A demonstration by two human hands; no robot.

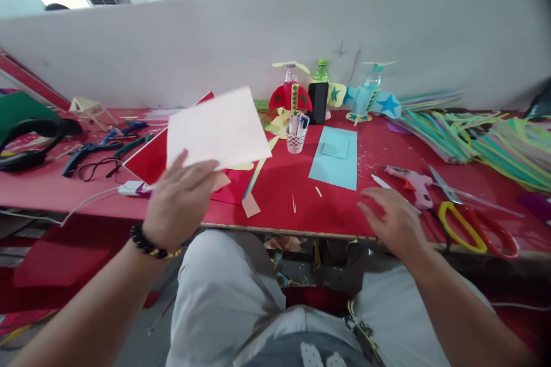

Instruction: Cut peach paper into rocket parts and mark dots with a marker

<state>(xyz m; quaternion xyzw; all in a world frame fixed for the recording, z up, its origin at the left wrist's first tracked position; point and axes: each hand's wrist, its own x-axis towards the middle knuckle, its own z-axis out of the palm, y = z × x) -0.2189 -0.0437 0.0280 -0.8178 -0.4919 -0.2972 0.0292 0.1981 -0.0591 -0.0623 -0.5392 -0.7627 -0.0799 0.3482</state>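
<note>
From my remote seat I see my left hand (181,198) with its fingers gripping the lower edge of a pinkish-white rectangular sheet of paper (217,129), which is raised at a tilt over the left part of the red-topped table (340,215). A red sheet (150,157) shows partly behind it. My right hand (396,215) is at the table's front edge, fingers parted and loosely curled — I can't tell whether they touch the surface. Near them lie a slim white pen-like tool (381,182) and a pink glue gun (420,183), with yellow-and-red-handled metal scissors (450,190) farther right. Between my hands, set back, a light-blue rectangular sheet (322,172) carries a smaller blue piece (336,147). A black-patterned cup of pens (295,144) stands left of it — and behind, a red bottle airplane (282,97) and a blue bottle airplane (365,100) flank an upright black phone (317,101).
</note>
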